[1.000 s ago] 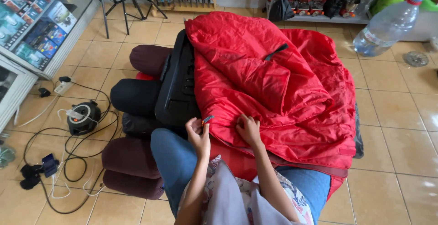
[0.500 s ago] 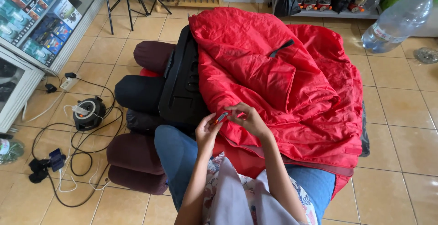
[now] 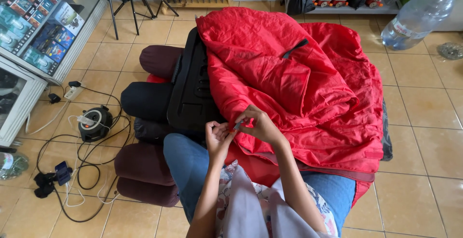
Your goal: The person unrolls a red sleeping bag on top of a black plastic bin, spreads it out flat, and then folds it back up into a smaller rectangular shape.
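L hand (image 3: 218, 136) & R hand (image 3: 258, 124) pinched together on small grey zip pull (image 3: 238, 123) at near edge of red quilted jacket (image 3: 299, 79); black case (image 3: 193, 91) just left.

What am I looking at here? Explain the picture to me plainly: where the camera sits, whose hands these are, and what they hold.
There is no machine here. The camera sits on a person's head and looks down, so the two bare arms coming up from the bottom edge are that person's own. The left hand and the right hand meet at the near edge of a big red quilted sleeping bag and pinch a small part of it between the fingertips; it may be a zipper pull, but it is too small to tell. The bag is spread over the person's lap, in blue jeans, and over a black case. Dark rolled bundles lie on the tiled floor, with a cable reel and a large water bottle.
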